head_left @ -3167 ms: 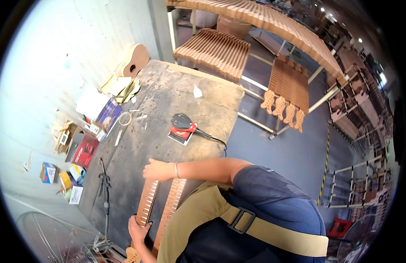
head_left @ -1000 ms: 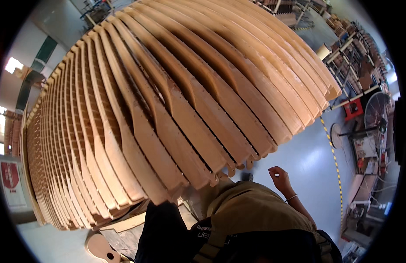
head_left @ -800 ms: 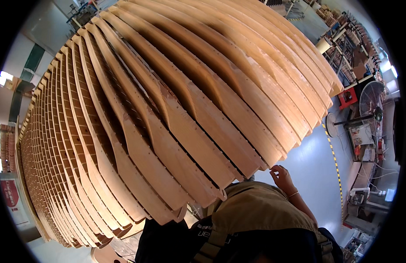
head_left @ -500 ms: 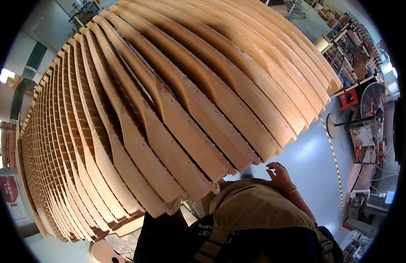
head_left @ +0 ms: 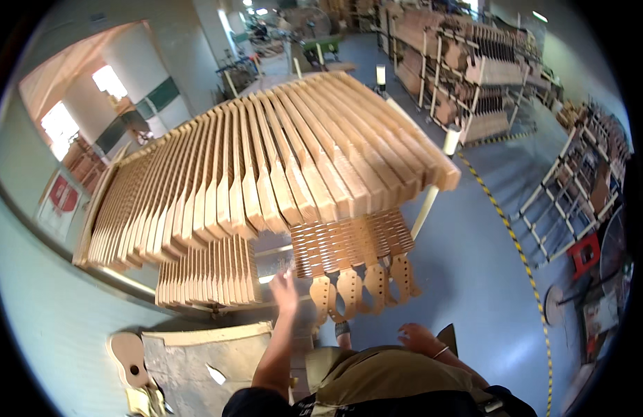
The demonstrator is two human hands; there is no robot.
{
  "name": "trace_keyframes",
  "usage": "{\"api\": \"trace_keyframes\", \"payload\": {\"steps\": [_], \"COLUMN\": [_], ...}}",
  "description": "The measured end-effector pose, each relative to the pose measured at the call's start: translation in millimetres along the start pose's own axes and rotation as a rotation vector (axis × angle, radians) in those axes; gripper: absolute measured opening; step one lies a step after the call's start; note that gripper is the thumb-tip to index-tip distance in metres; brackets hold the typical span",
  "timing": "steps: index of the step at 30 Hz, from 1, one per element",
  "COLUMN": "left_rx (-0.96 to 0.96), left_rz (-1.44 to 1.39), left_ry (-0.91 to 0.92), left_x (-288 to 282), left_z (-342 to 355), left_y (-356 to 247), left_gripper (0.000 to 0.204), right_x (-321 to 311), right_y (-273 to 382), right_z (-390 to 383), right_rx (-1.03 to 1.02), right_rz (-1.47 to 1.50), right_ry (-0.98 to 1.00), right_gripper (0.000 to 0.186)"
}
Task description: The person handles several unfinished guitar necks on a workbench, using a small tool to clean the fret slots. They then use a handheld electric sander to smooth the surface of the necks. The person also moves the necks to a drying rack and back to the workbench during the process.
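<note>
Blue-grey floor spreads through the workshop around the upper row of guitar necks, the landmark from which we place everything else. Below that row's front edge we have our left grip raised, fingers pointing up and blurred; we cannot tell whether they are apart or together, or whether they touch anything. Our right grip is farther below the upper row, toward its right end, with the fingers loosely bent and a little apart; a pale bracelet circles the wrist.

Just beside our left grip, under the right part of the upper row, lie the fretted necks, their pierced headstocks jutting toward us. On the other side of that grip, under the middle of the upper row, we see a lower row of plain necks. Pale tubing props the landmark's right end.

Nearer us than the upper row, below its left half, the worktop carries a white scrap; a guitar-shaped board with a round hole stands at its left edge, above crumpled yellow paper. Right of the upper row run black-and-yellow tape and a red stool; beyond its far right corner stand loaded racks.
</note>
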State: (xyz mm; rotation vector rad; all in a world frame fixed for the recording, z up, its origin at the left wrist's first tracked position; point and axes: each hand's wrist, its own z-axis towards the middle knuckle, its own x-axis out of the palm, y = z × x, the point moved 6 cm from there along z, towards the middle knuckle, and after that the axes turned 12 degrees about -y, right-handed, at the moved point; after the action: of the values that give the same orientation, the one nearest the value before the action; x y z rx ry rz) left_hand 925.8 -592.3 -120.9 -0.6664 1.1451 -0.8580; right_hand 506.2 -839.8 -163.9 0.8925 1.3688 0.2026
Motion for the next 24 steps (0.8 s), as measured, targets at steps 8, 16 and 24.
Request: {"api": "trace_keyframes", "payload": {"steps": [8,16,24], "left_rx": [-0.248,-0.363,-0.492], "left_rz": [-0.141,0.075,0.182], "left_ry": [-0.485,-0.848,-1.015], "left_x": [-289,-439,-533], "left_z": [-228,-453,-637], "left_y": [23,-8,6], "left_gripper": [0.030,0.025,0.019], "right_x": [30,90,115], "right_y": [11,52,239], "right_z": [-56,-142,-245], "right_rx": [-0.486,-0.876,-0.975], "right_rz": [-0.143,-0.013,0.050], "right_ry": [0.442,0.652,0.870], "right_gripper": [0.038,0.052,0.069]}}
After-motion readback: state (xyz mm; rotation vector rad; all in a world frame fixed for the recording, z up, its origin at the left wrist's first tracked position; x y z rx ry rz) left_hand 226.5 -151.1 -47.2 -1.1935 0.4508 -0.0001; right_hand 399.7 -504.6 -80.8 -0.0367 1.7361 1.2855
